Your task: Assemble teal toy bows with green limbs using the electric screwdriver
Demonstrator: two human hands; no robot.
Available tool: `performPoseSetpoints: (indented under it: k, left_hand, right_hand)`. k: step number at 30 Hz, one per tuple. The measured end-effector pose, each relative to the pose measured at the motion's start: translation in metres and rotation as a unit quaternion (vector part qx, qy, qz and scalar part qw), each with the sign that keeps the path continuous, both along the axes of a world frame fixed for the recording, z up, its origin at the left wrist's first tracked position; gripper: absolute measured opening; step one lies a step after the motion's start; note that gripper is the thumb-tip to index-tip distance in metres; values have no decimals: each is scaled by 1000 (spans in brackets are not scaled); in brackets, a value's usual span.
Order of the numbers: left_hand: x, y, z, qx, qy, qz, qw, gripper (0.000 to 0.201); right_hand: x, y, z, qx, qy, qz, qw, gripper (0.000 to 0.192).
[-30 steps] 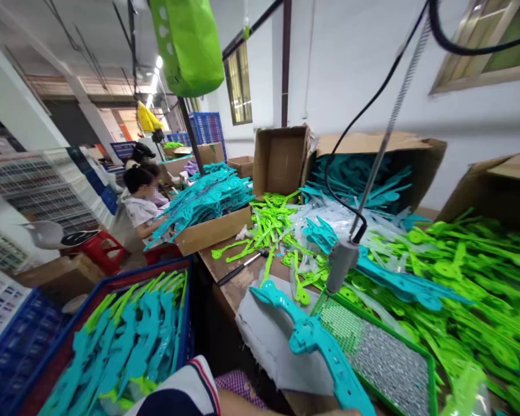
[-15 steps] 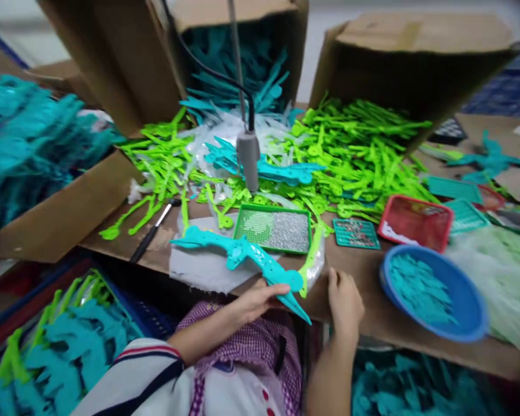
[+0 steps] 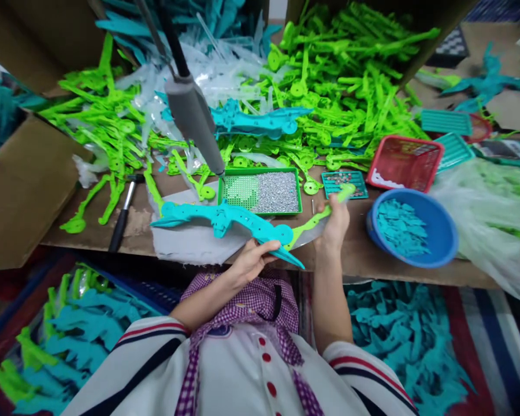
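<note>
Overhead, the workbench (image 3: 372, 263) runs left to right, its near edge at the person's lap. Green plastic pieces (image 3: 351, 81) lie heaped across the far half, spilling from a cardboard box (image 3: 420, 17) at the far right corner. A second cardboard box (image 3: 21, 179) sits at the left end. A blue bowl (image 3: 446, 231) of teal chips stands near the front edge, right of centre; a red basket (image 3: 405, 162) is just behind it. A green tray (image 3: 260, 193) of silvery beads lies at mid-bench, with a grey hanging tool (image 3: 195, 124) tilted above its left corner. A grey cloth (image 3: 190, 242) overhangs the front edge.

A teal toy sword (image 3: 229, 219) lies across the cloth, hilt end past the front edge. Left hand (image 3: 249, 263) grips that hilt end from below, fingers curled around it. Right hand (image 3: 335, 222) pinches a green plastic strip (image 3: 316, 218), thumb and fingers clamped on it; the strip's lower end meets the sword's hilt. A small teal tray (image 3: 344, 184) sits just behind the right hand. A black-handled tool (image 3: 121, 216) lies toward the left front.
</note>
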State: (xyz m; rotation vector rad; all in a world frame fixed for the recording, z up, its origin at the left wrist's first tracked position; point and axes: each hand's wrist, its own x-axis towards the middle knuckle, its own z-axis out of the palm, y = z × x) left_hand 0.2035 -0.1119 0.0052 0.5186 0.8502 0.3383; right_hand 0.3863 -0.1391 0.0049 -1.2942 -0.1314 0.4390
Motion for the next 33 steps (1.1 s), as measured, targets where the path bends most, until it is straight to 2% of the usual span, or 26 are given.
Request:
performPoseSetpoints:
  k: [2, 3, 7, 12, 15, 18, 23, 25, 27, 30, 32, 33]
  left_hand:
    - [2, 1, -1, -2, -3, 2, 1000, 36]
    - [3, 0, -1, -4, -4, -2, 1000, 37]
    - [1, -5, -2, -7, -5, -20, 1000, 41]
    - [-7, -2, -4, -4, 11, -47, 999, 43]
    - [-7, 4, -8, -6, 6, -74, 997, 44]
    - [-5, 6, -14, -5, -2, -72, 997, 44]
    - [-5, 0, -17, 9, -5, -60, 998, 44]
    - [-2, -1, -18, 20, -15, -71, 997, 42]
    - [4, 1, -21, 49, -42, -87, 994, 42]
    - [0, 7, -24, 136, -50, -102, 984, 48]
    - [-21, 10, -20, 203, -10, -155, 967, 50]
    - [-37, 10, -15, 245, 20, -190, 951, 47]
  right_hand:
    - [-13, -17, 2, 11, -2, -111, 994, 33]
    - [-20, -24, 3, 10, -2, -141, 990, 32]
    - [-38, -37, 3, 5, -1, -187, 982, 29]
    - [-46, -42, -3, 17, 18, -192, 981, 32]
    - [-41, -46, -6, 19, 28, -173, 984, 32]
    - [-32, -48, -8, 20, 40, -148, 988, 32]
    - [-33, -51, -9, -39, -36, -127, 990, 34]
    - [-37, -53, -8, -43, -71, -149, 985, 33]
    - [-37, -51, -7, -35, -115, -197, 973, 30]
    - [-30, -44, -7, -28, -217, -278, 935, 23]
    - [-23, -42, -10, -19, -264, -296, 918, 17]
    - [-21, -42, -13, -15, -271, -289, 918, 15]
